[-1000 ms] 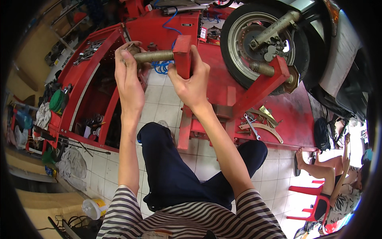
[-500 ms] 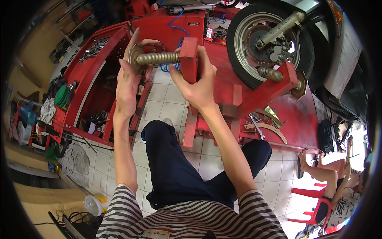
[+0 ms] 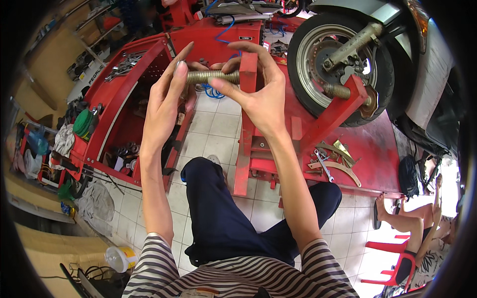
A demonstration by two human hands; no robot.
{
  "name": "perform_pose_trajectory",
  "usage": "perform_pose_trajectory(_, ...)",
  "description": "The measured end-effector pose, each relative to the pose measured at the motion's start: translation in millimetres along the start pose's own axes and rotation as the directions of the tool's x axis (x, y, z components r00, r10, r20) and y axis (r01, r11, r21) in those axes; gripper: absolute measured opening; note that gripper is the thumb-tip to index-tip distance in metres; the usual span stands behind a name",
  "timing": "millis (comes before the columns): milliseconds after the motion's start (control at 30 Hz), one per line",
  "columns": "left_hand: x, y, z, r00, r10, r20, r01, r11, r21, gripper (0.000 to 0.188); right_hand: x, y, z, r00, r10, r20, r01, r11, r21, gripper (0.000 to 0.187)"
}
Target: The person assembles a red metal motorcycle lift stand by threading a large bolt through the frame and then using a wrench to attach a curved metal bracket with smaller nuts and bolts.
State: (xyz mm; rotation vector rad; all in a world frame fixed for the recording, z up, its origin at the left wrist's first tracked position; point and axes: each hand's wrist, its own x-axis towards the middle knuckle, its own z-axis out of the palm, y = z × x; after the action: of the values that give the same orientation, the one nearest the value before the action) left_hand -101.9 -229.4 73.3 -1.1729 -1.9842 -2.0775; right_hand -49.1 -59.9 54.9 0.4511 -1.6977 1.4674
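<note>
A threaded clamp screw point(image 3: 199, 77) runs level through the top of a red upright post point(image 3: 248, 67). My left hand point(image 3: 163, 102) is closed round the screw's outer end, its thumb on the near side. The hand wheel there is mostly hidden behind my fingers. My right hand point(image 3: 266, 99) curls about the post and the screw, thumb on the thread, other fingers behind. Farther right, a second clamp screw point(image 3: 336, 90) in a slanted red arm point(image 3: 334, 115) stands beside a motorcycle's front wheel point(image 3: 308, 64). Neither hand touches it.
A red tool cabinet point(image 3: 149, 69) with wrenches stands left. On the red lift platform point(image 3: 375, 164) lie a combination wrench point(image 3: 324, 165) and curved metal pieces point(image 3: 348, 171). A blue hose point(image 3: 212, 92) coils behind the screw. A person's legs point(image 3: 405, 223) and a red chair point(image 3: 395, 268) are at right.
My left hand has gone from flat against the hand wheel to closed round the screw's end. My right thumb has moved onto the thread. The view has shifted slightly.
</note>
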Motion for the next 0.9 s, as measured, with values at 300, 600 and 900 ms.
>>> perform_pose_trajectory(300,-2,-5,4,0.995,-0.1,0.002,0.1,0.994,-0.053,0.064,-6,-3,9,0.994,0.085,-0.071,-0.078,0.993,0.093,0.064)
perform_pose_trajectory(600,-14,-40,-21,0.979,0.082,0.189,-0.062,0.992,-0.108,0.081,-10,6,14,0.982,0.09,-0.165,-0.064,0.986,0.153,0.069)
perform_pose_trajectory(900,3,-28,-11,0.99,0.113,0.085,-0.109,0.993,-0.055,0.089,1,7,6,0.991,-0.036,-0.127,0.046,0.996,0.073,0.068)
